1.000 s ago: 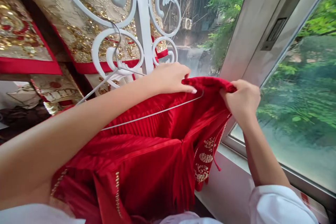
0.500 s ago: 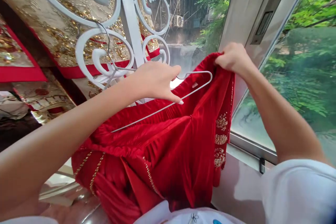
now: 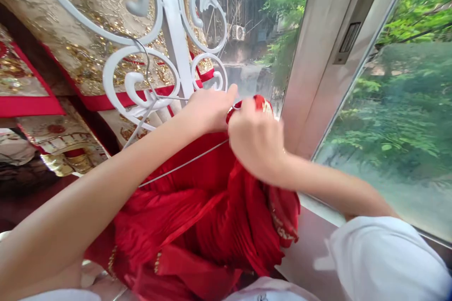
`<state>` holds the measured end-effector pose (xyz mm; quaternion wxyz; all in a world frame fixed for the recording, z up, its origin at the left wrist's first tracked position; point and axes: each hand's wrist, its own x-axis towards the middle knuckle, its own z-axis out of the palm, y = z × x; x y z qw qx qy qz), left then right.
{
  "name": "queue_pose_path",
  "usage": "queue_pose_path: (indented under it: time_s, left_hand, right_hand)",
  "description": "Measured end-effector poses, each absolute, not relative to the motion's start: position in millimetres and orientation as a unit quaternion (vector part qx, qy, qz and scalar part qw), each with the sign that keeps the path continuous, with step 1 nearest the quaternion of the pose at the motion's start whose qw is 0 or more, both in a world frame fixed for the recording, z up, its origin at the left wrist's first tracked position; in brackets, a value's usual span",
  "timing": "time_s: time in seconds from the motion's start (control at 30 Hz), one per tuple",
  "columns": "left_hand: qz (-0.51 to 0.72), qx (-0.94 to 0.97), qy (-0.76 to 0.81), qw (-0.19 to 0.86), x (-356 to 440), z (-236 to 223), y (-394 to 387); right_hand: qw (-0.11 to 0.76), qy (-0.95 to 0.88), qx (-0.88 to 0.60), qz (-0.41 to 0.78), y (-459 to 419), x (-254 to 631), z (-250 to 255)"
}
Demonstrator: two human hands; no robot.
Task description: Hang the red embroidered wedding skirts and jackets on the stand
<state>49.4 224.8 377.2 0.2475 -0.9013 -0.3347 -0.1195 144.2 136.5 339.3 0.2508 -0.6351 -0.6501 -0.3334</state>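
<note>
A red pleated garment (image 3: 197, 221) with gold embroidery hangs over a thin white wire hanger (image 3: 183, 164). The hanger's hook (image 3: 145, 63) is caught on a white scrolled metal grille (image 3: 169, 33). My left hand (image 3: 208, 109) is closed at the hanger's right end, beside the fabric's top edge. My right hand (image 3: 256, 138) is closed on a bunch of the red fabric, pressed up against the left hand. The hanger's right tip is hidden behind both hands.
Gold-embroidered cloth with red borders (image 3: 70, 33) hangs behind the grille at left. A window frame (image 3: 325, 51) and glass pane (image 3: 395, 103) run along the right, trees outside. A pale sill (image 3: 318, 244) lies below.
My right hand has come down and to the left from the raised fabric corner, bunching the red cloth against my left hand. The hanger's right loop is now covered.
</note>
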Motion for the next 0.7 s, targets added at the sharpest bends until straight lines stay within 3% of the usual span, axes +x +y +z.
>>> queue_pose_path:
  time_s: [0.17, 0.37, 0.47, 0.6, 0.7]
  left_hand:
    - [-0.074, -0.897, -0.315, 0.303, 36, 367, 219]
    - [-0.101, -0.914, -0.243, 0.309, 38, 359, 209]
    - [-0.099, -0.927, -0.253, 0.258, 48, 364, 211]
    - [-0.153, -0.923, -0.289, 0.201, 57, 371, 222]
    - [-0.161, -0.922, -0.295, 0.194, 58, 372, 229]
  right_hand:
    - [0.097, -0.703, -0.656, -0.256, 132, 134, 247]
    - [0.127, -0.732, -0.645, -0.179, 121, 154, 249]
    - [0.209, -0.749, -0.619, -0.115, 113, 169, 262]
    - [0.443, -0.713, -0.544, -0.008, 128, 208, 280]
    - [0.572, -0.652, -0.496, -0.045, 155, 235, 294]
